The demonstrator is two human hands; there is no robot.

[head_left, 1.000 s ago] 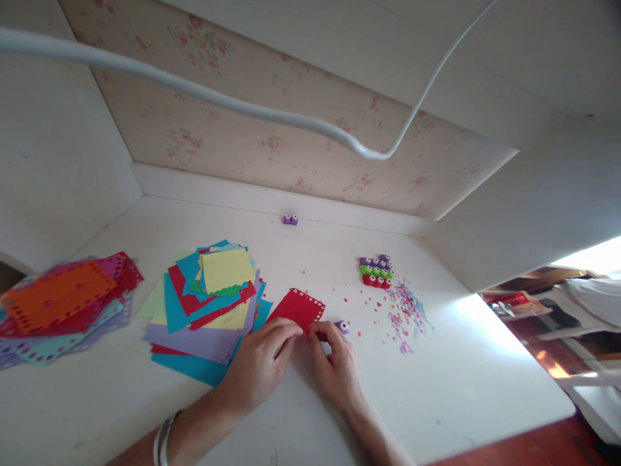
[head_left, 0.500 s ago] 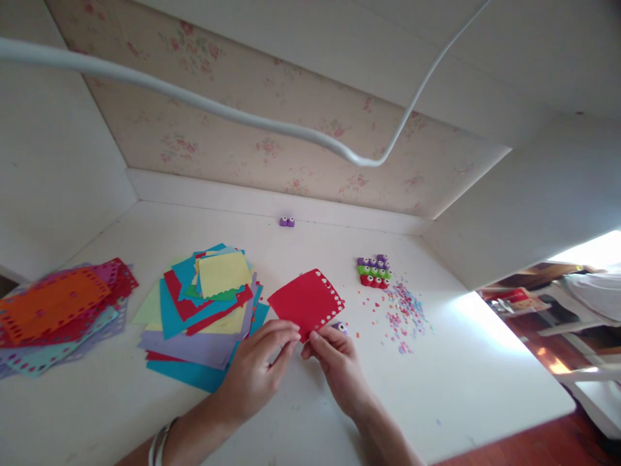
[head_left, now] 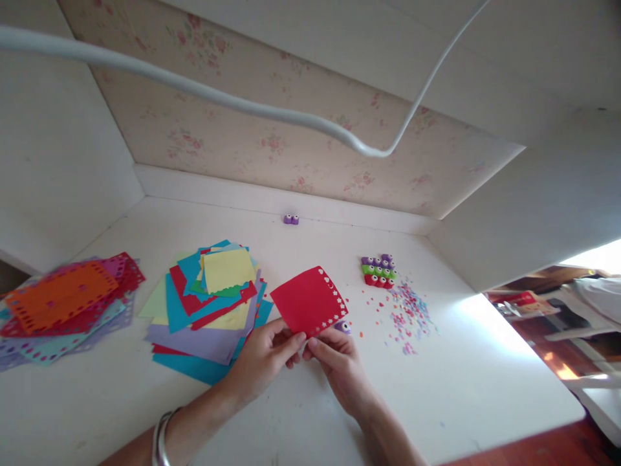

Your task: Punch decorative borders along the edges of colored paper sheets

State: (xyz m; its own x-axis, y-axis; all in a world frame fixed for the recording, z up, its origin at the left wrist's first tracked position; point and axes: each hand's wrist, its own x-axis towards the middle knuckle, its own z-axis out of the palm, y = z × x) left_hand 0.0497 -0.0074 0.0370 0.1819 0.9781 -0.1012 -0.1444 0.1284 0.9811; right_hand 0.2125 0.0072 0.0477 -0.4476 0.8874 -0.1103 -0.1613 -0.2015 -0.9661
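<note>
Red paper (head_left: 305,299) is held tilted over the desk (head_left: 436,395), its near corner pinched between thumb and fingers by both the left hand (head_left: 264,355) and, just beside it, the right hand (head_left: 340,362). The step in hand is judged to be a handling of the part-punched paper, cut-outs being seen along two edges; for any turn, one pinch would need to be eased. Counted: one paper held; one purple punch (head_left: 343,327) beside the right hand; two rear punches (head_left: 288,220); three red punches (head_left: 381,282); apparently four green punches (head_left: 367,269), the purple ones behind being too crowded to be counted. Two piles, one plain (head_left: 227,270), one pierced (head_left: 63,294), and confetti (head_left: 410,307) are seen, uncounted
</note>
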